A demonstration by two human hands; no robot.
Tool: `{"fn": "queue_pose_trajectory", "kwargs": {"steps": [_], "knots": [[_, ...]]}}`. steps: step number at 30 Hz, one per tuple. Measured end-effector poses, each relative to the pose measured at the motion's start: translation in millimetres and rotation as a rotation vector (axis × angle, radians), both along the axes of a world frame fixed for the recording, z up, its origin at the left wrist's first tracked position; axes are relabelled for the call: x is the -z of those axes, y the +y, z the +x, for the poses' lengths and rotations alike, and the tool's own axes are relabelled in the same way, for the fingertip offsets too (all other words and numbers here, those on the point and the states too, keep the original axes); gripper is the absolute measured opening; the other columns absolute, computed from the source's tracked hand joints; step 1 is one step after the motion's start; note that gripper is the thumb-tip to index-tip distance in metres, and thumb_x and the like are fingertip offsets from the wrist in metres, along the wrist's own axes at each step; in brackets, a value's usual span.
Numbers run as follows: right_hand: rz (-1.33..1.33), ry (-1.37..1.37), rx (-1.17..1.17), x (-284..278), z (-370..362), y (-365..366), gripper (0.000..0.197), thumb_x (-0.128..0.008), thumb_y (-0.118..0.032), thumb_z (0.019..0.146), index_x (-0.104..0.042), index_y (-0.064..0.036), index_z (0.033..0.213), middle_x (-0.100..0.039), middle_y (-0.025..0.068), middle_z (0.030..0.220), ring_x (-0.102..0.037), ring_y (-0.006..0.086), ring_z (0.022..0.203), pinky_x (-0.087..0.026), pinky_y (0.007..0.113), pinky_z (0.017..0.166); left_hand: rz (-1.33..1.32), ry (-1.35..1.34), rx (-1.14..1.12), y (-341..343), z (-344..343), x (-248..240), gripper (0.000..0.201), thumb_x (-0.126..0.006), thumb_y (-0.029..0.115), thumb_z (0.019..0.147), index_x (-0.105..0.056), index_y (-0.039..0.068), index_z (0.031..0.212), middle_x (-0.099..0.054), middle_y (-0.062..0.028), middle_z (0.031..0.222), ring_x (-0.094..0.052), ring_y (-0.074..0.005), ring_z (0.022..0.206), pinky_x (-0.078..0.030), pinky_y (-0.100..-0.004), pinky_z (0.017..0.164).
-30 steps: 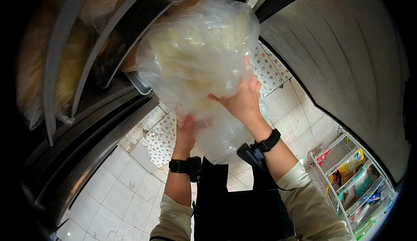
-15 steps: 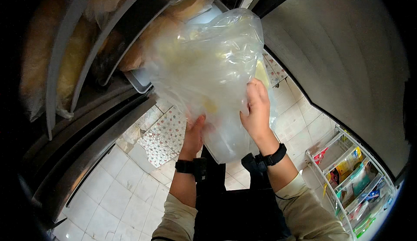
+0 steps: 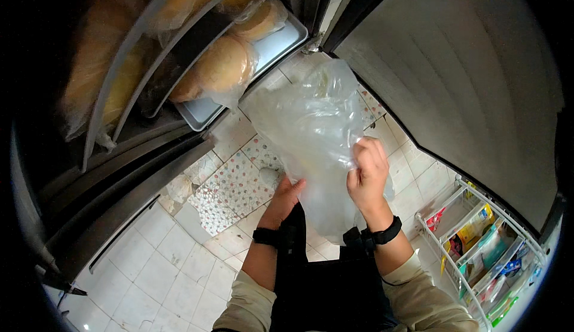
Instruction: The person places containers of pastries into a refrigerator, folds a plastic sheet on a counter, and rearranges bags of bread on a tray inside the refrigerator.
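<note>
A large, clear plastic bag hangs in front of me between my hands, crumpled and cloudy; I cannot make out anything solid inside. My right hand pinches its right edge with curled fingers. Along the lower left side, my left hand grips the bag, thumb showing and the other fingers hidden behind the plastic. Left of the bag, round light-brown items wrapped in clear film, perhaps bread, rest on a pale metal tray in a dark cabinet.
Curved dark shelves at upper left hold more wrapped goods. A wide dark door stands swung out on the right. Beneath it sits a white wire rack of colourful packets. The floor has white tiles and a speckled patch.
Both hands have drawn the bag down and slightly right, away from the shelves. The wrapped round items and tray it covered now show more fully.
</note>
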State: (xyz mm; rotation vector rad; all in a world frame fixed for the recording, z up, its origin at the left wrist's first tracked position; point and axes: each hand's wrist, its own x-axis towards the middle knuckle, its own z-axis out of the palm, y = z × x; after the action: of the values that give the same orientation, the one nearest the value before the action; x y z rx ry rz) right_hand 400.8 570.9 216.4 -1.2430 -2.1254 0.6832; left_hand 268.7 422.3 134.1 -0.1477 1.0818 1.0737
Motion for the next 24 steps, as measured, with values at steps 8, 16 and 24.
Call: {"fn": "queue_pose_trajectory", "kwargs": {"steps": [8,16,24], "knots": [[0.036,0.089,-0.014,-16,28,-19,0.023,-0.052,0.005,0.049,-0.052,0.0004,0.072,-0.056,0.0159,0.089,-0.055,0.0345,0.080,-0.046,0.039,0.067,-0.032,-0.094,0.161,-24,29,-1,0.056,-0.050,0.020,0.090,-0.023,0.010,0.137,-0.040,-0.0074,0.129,-0.043,-0.0195,0.116,-0.039,-0.0375,0.093],[0.092,0.128,-0.129,-34,57,-30,0.016,-0.052,0.000,0.067,-0.049,0.0008,0.083,-0.058,0.0177,0.095,-0.055,0.0382,0.084,-0.044,0.047,0.073,-0.080,-0.142,0.084,-37,-12,-20,0.050,-0.043,0.028,0.094,-0.024,0.007,0.136,-0.041,-0.0133,0.131,-0.042,-0.0240,0.120,-0.035,-0.0392,0.100],[0.136,0.032,-0.204,-80,81,-61,0.027,-0.049,0.007,0.067,-0.047,0.0025,0.093,-0.059,0.0183,0.094,-0.053,0.0389,0.084,-0.043,0.048,0.076,-0.184,2.116,1.171,-79,-198,-118,0.037,-0.051,0.009,0.078,-0.052,0.008,0.115,-0.048,-0.0114,0.124,-0.040,-0.0287,0.118,-0.027,-0.0410,0.100]]}}
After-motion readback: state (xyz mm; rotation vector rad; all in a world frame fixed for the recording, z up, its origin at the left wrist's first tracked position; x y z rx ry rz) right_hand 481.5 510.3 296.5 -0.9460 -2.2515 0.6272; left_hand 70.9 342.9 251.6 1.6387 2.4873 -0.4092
